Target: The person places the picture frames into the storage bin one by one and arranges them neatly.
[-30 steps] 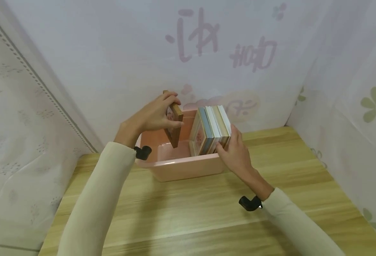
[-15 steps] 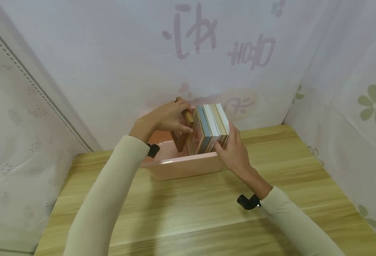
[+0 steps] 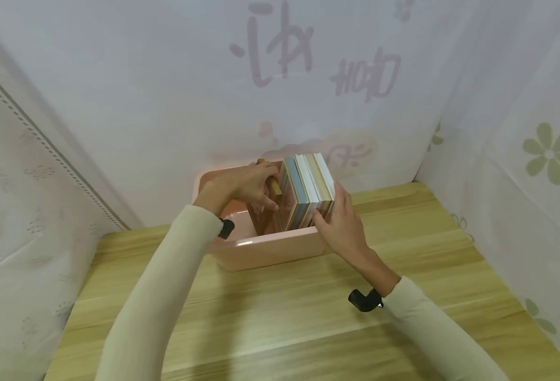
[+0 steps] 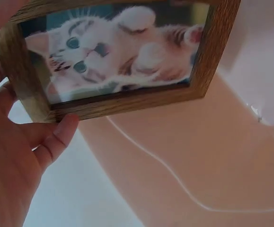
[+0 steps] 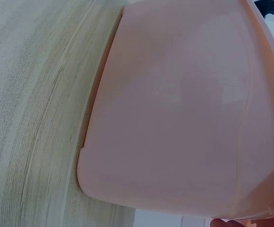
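My left hand [image 3: 247, 183] grips a brown wooden picture frame [image 4: 122, 59] by one end, thumb against its face. A kitten photo fills the frame, seen sideways in the left wrist view. In the head view this frame dips into a pink plastic bin [image 3: 270, 251], just left of a row of upright picture frames [image 3: 309, 182]. The row has blue-grey, white and tan edges and stands in the bin's right part. At the row's near right corner, my right hand [image 3: 344, 225] holds it, thumb on the front edges and fingers along the right side.
A wood-grain table [image 3: 280, 323] carries the bin. Behind it hangs a pale cloth wall [image 3: 165, 95] with pink lettering, and more printed cloth closes off both sides. The bin's pink outer wall [image 5: 170, 109] fills most of the right wrist view.
My left hand has brought the wooden frame rightward and lower into the bin, close to the row. My right hand stays at the row's corner. The head view has shifted slightly.
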Action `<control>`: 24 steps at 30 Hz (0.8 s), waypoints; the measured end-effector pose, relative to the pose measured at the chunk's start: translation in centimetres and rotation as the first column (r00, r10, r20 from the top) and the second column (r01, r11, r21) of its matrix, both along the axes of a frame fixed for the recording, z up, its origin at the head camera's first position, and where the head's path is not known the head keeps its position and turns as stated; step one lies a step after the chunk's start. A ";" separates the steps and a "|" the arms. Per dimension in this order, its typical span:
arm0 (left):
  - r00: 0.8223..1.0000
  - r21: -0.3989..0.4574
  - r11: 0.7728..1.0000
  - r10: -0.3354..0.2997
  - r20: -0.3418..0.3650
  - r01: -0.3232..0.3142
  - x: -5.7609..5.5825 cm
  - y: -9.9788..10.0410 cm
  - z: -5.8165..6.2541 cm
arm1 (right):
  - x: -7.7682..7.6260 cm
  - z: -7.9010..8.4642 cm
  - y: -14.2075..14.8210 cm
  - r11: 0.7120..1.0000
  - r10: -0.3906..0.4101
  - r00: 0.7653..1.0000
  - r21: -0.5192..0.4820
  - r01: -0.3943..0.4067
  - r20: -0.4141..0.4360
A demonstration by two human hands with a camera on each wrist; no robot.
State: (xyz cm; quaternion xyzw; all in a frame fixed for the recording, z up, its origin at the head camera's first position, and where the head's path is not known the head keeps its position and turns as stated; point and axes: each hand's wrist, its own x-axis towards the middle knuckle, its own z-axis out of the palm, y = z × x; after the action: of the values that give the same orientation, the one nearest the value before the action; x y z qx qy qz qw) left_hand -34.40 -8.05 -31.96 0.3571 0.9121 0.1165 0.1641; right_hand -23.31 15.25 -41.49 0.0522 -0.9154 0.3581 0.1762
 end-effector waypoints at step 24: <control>0.995 -0.187 0.978 -0.087 0.043 0.093 0.4 0.7 -2.4 | 0.6 0.0 -1.3 0.999 0.004 1.000 0.040 -0.004 0.002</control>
State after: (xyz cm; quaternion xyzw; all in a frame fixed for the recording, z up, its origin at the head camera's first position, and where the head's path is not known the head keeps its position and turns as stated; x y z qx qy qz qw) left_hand -33.99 -7.35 -34.37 0.3787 0.8990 0.0281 0.2180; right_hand -22.67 13.93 -41.52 0.0572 -0.9225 0.3401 0.1736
